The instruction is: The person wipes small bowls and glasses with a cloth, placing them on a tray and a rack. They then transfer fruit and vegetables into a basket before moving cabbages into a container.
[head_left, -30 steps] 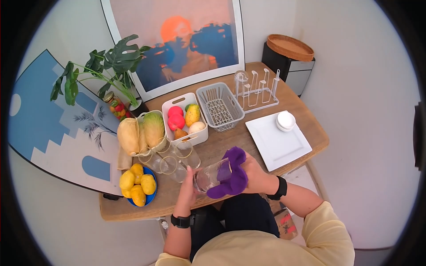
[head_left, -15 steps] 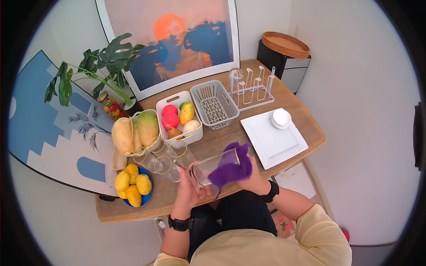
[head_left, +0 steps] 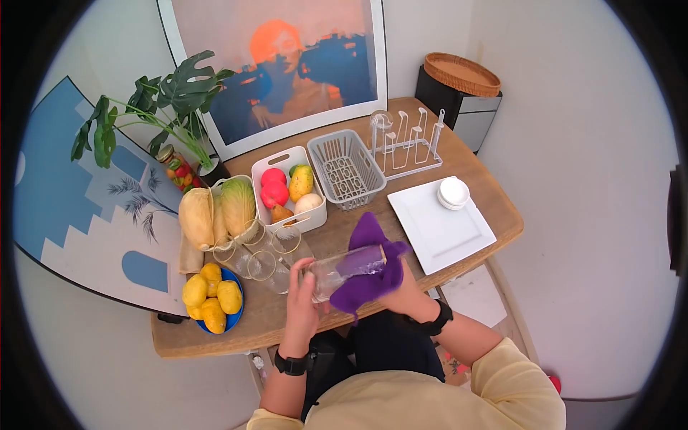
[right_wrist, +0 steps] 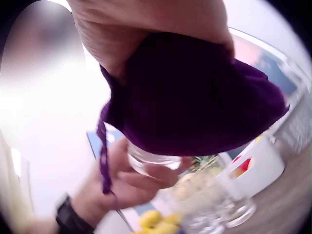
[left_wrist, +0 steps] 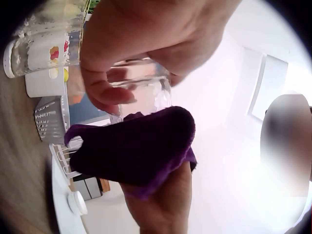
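Glass [head_left: 330, 278], head view first: it lies tilted above the near edge of the desk [head_left: 266, 319], its base end toward the left hand [head_left: 301, 301] and its gold-rimmed mouth toward the right. The left hand curls its fingers and thumb round the base end, a grip that seems to steady it and leave the mouth free. The right hand [head_left: 407, 292] grips a purple cloth [head_left: 369, 276] bunched over the mouth, and purple shows through the wall. More glasses [head_left: 261, 266] stand together just beside the left hand, within easy reach. Yellow fruits [head_left: 213, 297] sit on a blue plate by the desk's near left corner, gathered so they cannot roll. Toward the far right corner stands a rack [head_left: 416, 170]; near the right edge lies a square white plate [head_left: 437, 240], small white dishes on its far corner.

Left wrist view: the left hand's bent fingers [left_wrist: 109, 95] press round the glass, with the cloth just below, the right hand [left_wrist: 161, 204] behind it.

Right wrist view: the cloth [right_wrist: 185, 97] spreads under the right hand, perhaps pinched between thumb and fingers, though it is too dark to tell how the fingertips lie.
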A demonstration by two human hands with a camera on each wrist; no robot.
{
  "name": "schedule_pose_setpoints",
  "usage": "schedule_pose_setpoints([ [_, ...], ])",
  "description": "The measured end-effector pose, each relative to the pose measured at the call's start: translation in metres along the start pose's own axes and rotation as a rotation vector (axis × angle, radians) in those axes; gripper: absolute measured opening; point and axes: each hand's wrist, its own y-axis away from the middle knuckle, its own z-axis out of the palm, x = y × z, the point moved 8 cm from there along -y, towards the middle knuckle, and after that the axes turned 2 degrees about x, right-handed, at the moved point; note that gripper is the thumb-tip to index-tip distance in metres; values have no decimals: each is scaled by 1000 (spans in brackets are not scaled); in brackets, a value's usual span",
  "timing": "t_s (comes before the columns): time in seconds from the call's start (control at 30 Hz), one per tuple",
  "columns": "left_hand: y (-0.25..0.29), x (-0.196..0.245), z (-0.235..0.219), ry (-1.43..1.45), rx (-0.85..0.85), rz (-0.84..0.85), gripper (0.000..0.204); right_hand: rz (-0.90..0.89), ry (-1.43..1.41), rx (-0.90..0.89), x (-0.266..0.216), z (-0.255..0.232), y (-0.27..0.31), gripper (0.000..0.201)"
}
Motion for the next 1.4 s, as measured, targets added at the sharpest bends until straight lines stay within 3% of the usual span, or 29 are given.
schedule_pose_setpoints([
  [0.03,6,18,5,-213,22,232,41,150,-150,2,13,-3,-1,29],
  [0.07,8,20,10,-213,21,232,41,150,-149,2,14,-6,-4,29],
  [0.13,12,18,17,-71,-32,171,35,484,-355,110,40,-13,3,27],
  [0.17,8,17,11,-71,-32,172,35,305,-242,84,35,-13,5,24],
  [0.2,2,3,6,118,-90,-22,35,302,-242,78,35,-12,6,24],
  [0.23,3,-11,6,305,-148,-220,36,31,-30,31,13,-12,4,22],
  [0.27,6,-16,6,305,-146,-218,36,-239,182,-13,-8,-6,6,19],
  [0.3,7,-6,8,195,-93,-67,38,-3,-116,58,2,-9,3,18],
  [0.33,10,5,9,85,-42,80,41,-3,-115,63,-2,-12,0,18],
  [0.4,16,8,18,-14,-111,112,44,364,-275,75,20,-20,-6,24],
  [0.47,17,16,23,-116,-172,158,47,298,-211,48,13,-24,-10,21],
  [0.53,22,3,38,-111,-474,-125,51,-17,104,-123,-14,-14,-12,13],
  [0.57,22,-13,33,-130,-537,-256,54,-117,118,-132,-22,-8,-10,13],
  [0.6,22,-16,33,-133,-541,-257,54,-119,118,-128,-20,-3,-8,13],
  [0.67,18,-13,41,-162,-524,-116,59,50,-476,203,3,-14,-4,19],
  [0.7,18,-12,46,-120,-425,-140,64,124,-607,292,15,-11,1,23],
  [0.73,18,-14,54,-120,-430,-136,64,119,-605,292,23,-6,9,23],
  [0.8,15,7,50,-398,-224,229,66,-21,46,115,24,13,25,27],
  [0.83,15,4,49,-397,-226,227,66,-19,47,117,21,15,29,27],
  [0.9,13,-1,42,-297,-209,230,67,458,-260,153,50,22,44,30],
  [0.97,18,-5,38,-334,-146,277,70,545,-425,206,89,25,60,31],
  [1.03,17,-3,37,-369,-76,331,73,625,-592,250,92,30,59,31],
  [1.1,23,13,47,-580,-50,601,76,729,-836,324,88,38,60,28],
  [1.27,27,4,43,-366,-65,493,76,610,-742,352,99,19,56,25],
  [1.33,25,1,36,-132,-176,480,69,590,-765,336,89,18,52,26],
  [1.37,26,-4,33,-133,-178,478,69,555,-735,228,79,21,46,25],
  [1.4,25,-19,33,77,-266,292,68,519,-705,121,69,26,40,24],
])
